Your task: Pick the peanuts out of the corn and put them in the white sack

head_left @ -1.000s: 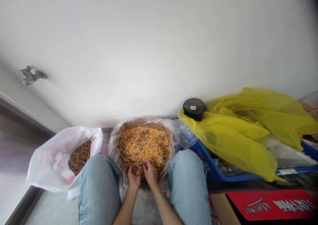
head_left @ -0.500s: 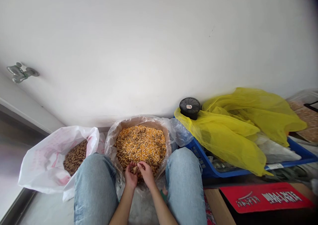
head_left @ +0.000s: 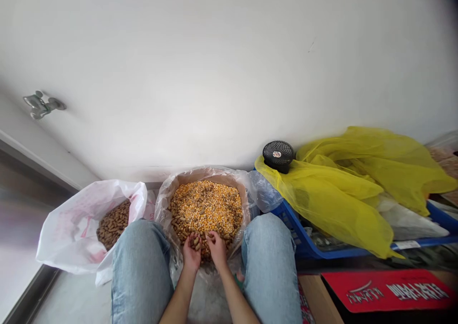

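Note:
A box lined with a clear plastic bag (head_left: 165,195) stands between my knees, full of yellow corn kernels (head_left: 207,202) with brown unshelled peanuts mixed in. My left hand (head_left: 192,256) is palm up and cupped at its near side, with a few peanuts (head_left: 195,242) in it. Just to its right, my right hand (head_left: 217,251) is held low over the corn, thumb and fingers drawn together in a pinch. What lies between those fingertips is too small to make out.
At left, a white plastic bag (head_left: 67,233) holds many peanuts (head_left: 113,224). To the right are a blue basket (head_left: 325,254) draped with yellow mesh (head_left: 343,185), a small black fan (head_left: 278,155) and a red-flapped carton (head_left: 386,290). A tap (head_left: 43,105) juts from the white wall.
My right hand has moved slightly away from my left palm, down toward the corn. The left hand stays cupped around peanuts. The whole view has shifted a little.

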A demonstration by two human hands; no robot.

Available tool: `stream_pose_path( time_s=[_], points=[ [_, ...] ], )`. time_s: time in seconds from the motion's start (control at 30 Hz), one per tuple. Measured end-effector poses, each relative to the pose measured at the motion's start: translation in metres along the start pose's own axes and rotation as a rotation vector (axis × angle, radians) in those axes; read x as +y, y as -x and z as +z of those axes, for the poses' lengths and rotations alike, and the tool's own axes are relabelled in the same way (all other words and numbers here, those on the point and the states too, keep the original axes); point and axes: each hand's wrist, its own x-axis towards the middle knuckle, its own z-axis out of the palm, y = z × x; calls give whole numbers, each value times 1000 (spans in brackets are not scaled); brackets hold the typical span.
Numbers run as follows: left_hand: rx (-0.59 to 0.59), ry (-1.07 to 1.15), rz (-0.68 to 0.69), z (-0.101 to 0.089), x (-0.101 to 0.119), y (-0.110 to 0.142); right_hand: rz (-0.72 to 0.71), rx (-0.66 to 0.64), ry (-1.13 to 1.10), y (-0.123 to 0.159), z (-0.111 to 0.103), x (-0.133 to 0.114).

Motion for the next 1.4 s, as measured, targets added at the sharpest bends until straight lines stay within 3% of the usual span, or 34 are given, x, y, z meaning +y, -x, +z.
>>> stream_pose_path(
  time_s=[0.13,0.2,0.3,0.43,0.63,0.73,0.9,1.07,1.23,1.4],
  points=[
    [41,-36,32,1,-2,-2,-132,-163,-183,6,-3,-11],
    [24,-27,24,1,-2,-2,-138,-160,-168,8,-3,-12],
    [-14,18,-3,-1,-1,-2,-83,-88,6,6,0,-6],
    [-36,44,-12,-4,1,-3,-103,-142,246,2,9,3],
    [-30,53,-30,-4,3,0,-50,-116,362,0,15,6],
    [-32,51,-30,-4,3,1,-9,-106,285,-1,13,8],
    [-25,34,-9,-2,2,0,4,-41,-69,3,6,-1],
    [-21,14,-12,-1,2,0,-120,-209,-212,12,-3,-18],
    [-50,24,-39,-2,2,2,64,149,46,4,-8,-1],
    [-47,39,-47,-2,2,3,56,162,195,-2,-8,12]
  ],
)
